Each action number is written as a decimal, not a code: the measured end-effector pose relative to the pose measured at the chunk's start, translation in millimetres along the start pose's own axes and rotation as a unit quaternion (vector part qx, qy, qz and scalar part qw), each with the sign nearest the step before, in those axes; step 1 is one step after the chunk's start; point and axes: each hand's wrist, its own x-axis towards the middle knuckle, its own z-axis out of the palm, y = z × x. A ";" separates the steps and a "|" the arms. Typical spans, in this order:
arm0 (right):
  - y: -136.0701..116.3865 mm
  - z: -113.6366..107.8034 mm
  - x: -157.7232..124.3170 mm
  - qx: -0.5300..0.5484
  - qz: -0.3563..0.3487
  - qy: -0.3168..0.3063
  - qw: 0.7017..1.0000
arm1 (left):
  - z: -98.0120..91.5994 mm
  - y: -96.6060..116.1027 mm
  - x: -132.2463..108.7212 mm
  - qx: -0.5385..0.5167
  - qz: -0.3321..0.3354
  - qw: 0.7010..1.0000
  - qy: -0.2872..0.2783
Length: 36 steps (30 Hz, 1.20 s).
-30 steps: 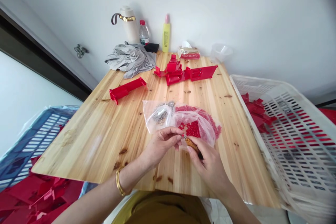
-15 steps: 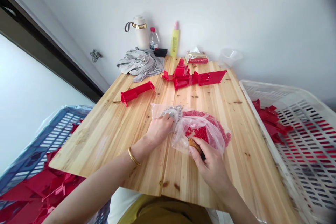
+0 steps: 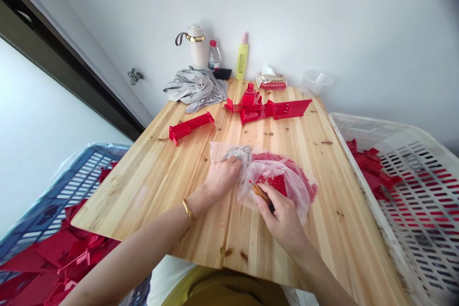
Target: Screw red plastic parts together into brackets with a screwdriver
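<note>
My left hand point(image 3: 223, 175) rests with bent fingers at the clear bag of small silvery metal parts point(image 3: 234, 153) in the middle of the wooden table point(image 3: 150, 186). What its fingertips hold is hidden. My right hand point(image 3: 281, 213) is closed round a brown-handled tool point(image 3: 261, 193), its tip carrying a tiny red piece. Right behind that hand lies a clear bag of small red pieces point(image 3: 283, 179).
Red plastic parts lie farther back: one long piece point(image 3: 190, 126) and a cluster point(image 3: 267, 106). By the wall stand a grey cloth point(image 3: 196, 88), a flask point(image 3: 197, 50), a water bottle point(image 3: 214, 56), a yellow bottle point(image 3: 242, 57), a tissue pack point(image 3: 270, 81). White basket point(image 3: 401, 172) right, blue crate point(image 3: 53, 191) left.
My left hand moved from beside the right hand up to the bag of metal parts. The right hand stayed on the tool. The view shifted, so the table sits further right.
</note>
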 end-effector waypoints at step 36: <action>-12.8 24.4 26.1 -0.008 -0.001 0.007 1.000 | -20.8 9.9 -38.4 -0.623 -0.153 0.758 0.114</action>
